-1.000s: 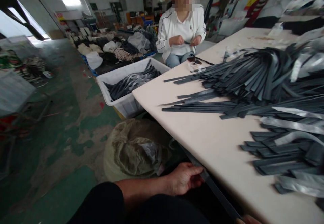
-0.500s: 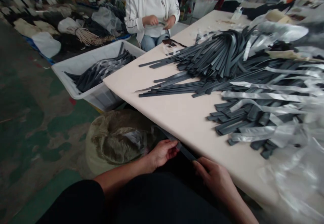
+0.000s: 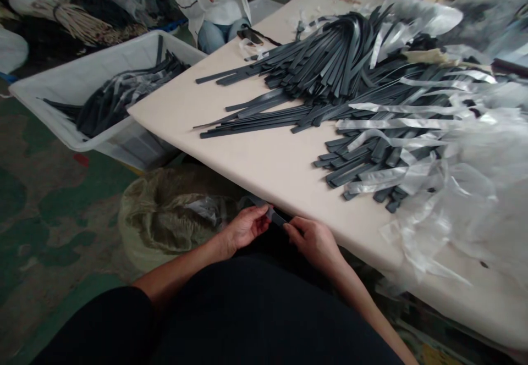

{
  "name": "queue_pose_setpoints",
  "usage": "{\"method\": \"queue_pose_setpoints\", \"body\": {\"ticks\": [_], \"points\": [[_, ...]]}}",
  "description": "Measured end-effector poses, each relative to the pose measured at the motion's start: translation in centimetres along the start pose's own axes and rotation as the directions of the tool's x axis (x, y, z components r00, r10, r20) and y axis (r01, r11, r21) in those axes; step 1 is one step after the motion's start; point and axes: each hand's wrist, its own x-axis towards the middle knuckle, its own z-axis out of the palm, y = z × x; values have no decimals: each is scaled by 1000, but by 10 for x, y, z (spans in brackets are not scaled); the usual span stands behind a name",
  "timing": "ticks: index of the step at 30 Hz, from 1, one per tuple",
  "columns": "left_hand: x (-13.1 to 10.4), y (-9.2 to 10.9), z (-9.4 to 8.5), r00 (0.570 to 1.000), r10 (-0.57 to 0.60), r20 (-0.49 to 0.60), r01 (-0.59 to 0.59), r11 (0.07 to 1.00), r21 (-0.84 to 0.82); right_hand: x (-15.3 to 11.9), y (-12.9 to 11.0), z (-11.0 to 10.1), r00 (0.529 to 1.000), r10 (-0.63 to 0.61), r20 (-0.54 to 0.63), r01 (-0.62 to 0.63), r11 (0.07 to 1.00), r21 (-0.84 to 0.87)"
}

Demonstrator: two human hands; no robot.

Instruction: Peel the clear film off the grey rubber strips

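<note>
Just below the table edge, a flat dark grey strap (image 3: 278, 220) runs between my two hands. My left hand (image 3: 247, 226) pinches it between thumb and fingers, and a small pale, see-through piece shows by the fingertips. My right hand (image 3: 314, 239) is closed on the strap a short way to the right. Part of the strap passes beyond my left hand under the table edge, in shadow. On the table (image 3: 264, 161) lies a large pile of similar grey straps (image 3: 325, 62), some in clear plastic sleeves (image 3: 391, 124).
A white bin (image 3: 111, 51) with more grey straps stands beyond the table's left corner. An olive sack (image 3: 165, 211) sits on the floor by my left arm. Crumpled clear plastic (image 3: 466, 205) covers the right side. Across the table sits a person in a white jacket (image 3: 225, 7).
My view has tilted down and shifted right. My right hand has come closer to my left along the strap. The person across has raised both hands.
</note>
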Motion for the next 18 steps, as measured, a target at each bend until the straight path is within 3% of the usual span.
{"method": "queue_pose_setpoints", "body": {"ticks": [4, 8, 10, 14, 18], "points": [[-7, -1, 3, 1000, 3, 7, -3, 1000, 5, 14, -14, 6, 999, -44, -12, 45, 997, 61], [-9, 15, -1, 998, 40, -41, -41, 999, -32, -8, -5, -17, 974, -204, 100, 138, 880, 455], [-9, 22, -3, 997, 40, -67, -44, 997, -56, -20, 2, -30, 950, -285, 129, 171, 818, 550], [-6, 25, -4, 997, 14, -78, -21, 995, -93, -23, 3, -33, 900, -436, 32, 396, 844, 363], [-10, 11, -3, 999, 9, -46, -12, 998, -60, -4, -8, -15, 800, -594, -91, 601, 791, 113]]}}
